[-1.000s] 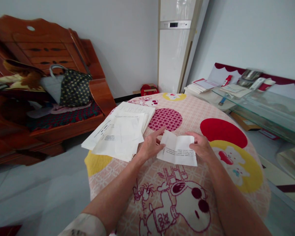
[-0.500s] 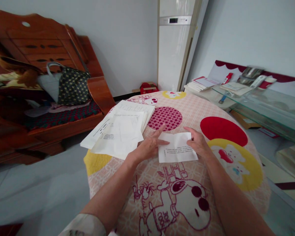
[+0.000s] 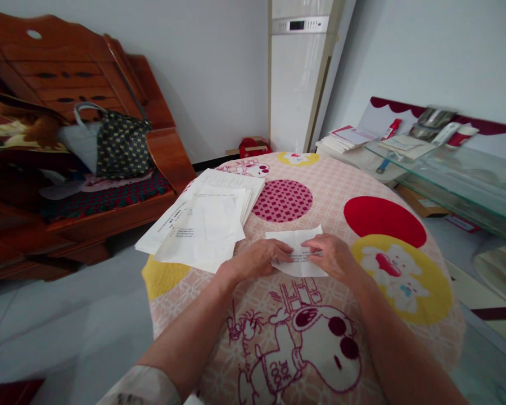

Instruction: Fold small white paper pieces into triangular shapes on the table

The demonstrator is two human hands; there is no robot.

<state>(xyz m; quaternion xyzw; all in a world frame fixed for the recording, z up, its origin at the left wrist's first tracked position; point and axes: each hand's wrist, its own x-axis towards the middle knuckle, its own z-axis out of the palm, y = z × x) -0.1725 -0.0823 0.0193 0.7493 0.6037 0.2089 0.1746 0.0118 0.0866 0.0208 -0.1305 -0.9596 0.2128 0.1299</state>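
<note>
A small white sheet of paper (image 3: 293, 235) with printed lines lies before me on the patterned tablecloth (image 3: 312, 298), its near edge bowed. My left hand (image 3: 265, 254) grips the paper's left part, fingers curled over it. From the other side my right hand (image 3: 331, 256) has its fingers bent and drawn together on the paper's right part, covering some of the print. Just left of my left hand is a stack of larger printed sheets (image 3: 211, 219), unevenly fanned out.
A wooden sofa (image 3: 168, 157) with a dark patterned bag (image 3: 122, 143) stands to the left. At the right is a glass-topped table (image 3: 459, 169) holding metal bowls and a red cup. A tall white air conditioner (image 3: 297, 84) fills the back corner.
Both hands have come closer together over the small paper, and their stretched fingers have curled onto it. The paper's near edge has gone from straight to bowed.
</note>
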